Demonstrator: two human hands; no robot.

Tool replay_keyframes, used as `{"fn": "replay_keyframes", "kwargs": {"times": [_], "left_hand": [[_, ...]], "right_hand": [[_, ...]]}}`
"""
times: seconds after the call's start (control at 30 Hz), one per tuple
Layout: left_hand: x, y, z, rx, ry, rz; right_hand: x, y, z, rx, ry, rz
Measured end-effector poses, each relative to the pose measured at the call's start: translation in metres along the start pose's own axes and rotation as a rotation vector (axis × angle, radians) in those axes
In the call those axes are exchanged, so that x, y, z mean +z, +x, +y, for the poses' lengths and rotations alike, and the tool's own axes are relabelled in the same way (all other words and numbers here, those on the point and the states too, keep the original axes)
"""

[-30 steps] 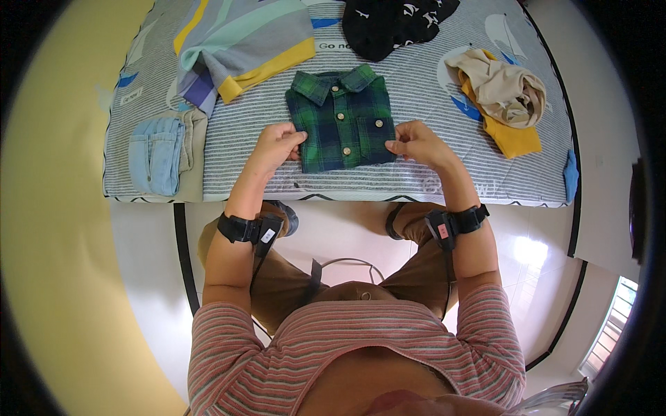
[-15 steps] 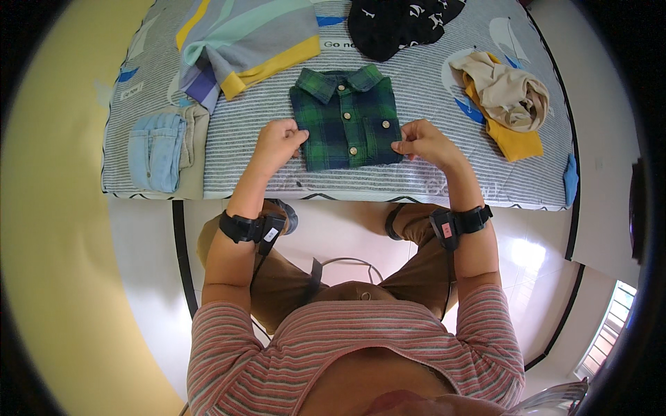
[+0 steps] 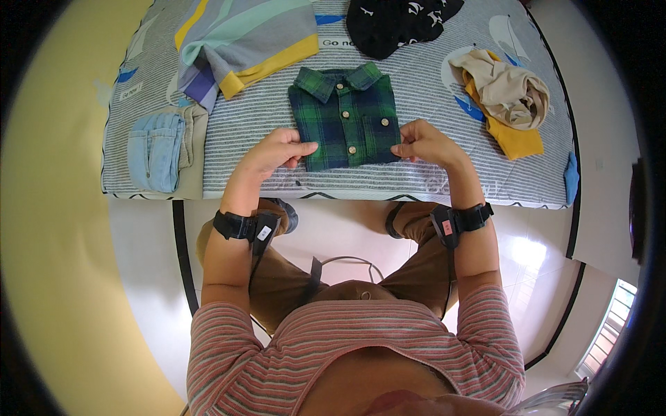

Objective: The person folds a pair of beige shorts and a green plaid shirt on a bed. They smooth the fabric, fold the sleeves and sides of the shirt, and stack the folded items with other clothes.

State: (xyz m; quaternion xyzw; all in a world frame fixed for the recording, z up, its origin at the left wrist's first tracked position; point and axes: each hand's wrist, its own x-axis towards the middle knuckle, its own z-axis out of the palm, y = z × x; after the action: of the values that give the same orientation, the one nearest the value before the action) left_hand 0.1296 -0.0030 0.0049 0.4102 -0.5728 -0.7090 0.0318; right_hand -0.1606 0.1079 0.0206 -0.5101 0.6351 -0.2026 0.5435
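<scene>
A green and navy plaid shirt (image 3: 345, 128), folded into a compact rectangle, lies on the bed in front of me. Its collar points away and its buttoned front faces up. My left hand (image 3: 281, 147) pinches the shirt's lower left edge, thumb on top and fingers underneath. At the lower right edge, my right hand (image 3: 424, 142) grips the cloth between thumb and fingers. The fingertips beneath the fabric are partly hidden.
Folded light blue jeans (image 3: 155, 152) lie at left over beige cloth (image 3: 196, 149). Behind them spreads a grey, yellow and mint garment (image 3: 257, 41). A black patterned garment (image 3: 395, 28) lies at the back. Crumpled beige cloth (image 3: 503, 87) rests on a yellow garment (image 3: 515, 142) at right.
My left hand has slid down along the shirt's left edge toward its lower corner, the thumb now reaching further over the cloth. The right hand stays nearly in place.
</scene>
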Motion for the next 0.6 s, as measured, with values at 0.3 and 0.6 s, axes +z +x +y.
{"fn": "replay_keyframes", "kwargs": {"times": [0.3, 0.6], "left_hand": [[-0.0009, 0.0018, 0.0014, 0.000, 0.181, 0.144], [-0.0040, -0.0064, 0.0000, 0.141, -0.067, 0.097]], "right_hand": [[-0.0037, 0.0035, 0.0043, 0.018, 0.076, -0.041], [-0.0060, 0.0004, -0.0009, -0.039, -0.060, -0.048]]}}
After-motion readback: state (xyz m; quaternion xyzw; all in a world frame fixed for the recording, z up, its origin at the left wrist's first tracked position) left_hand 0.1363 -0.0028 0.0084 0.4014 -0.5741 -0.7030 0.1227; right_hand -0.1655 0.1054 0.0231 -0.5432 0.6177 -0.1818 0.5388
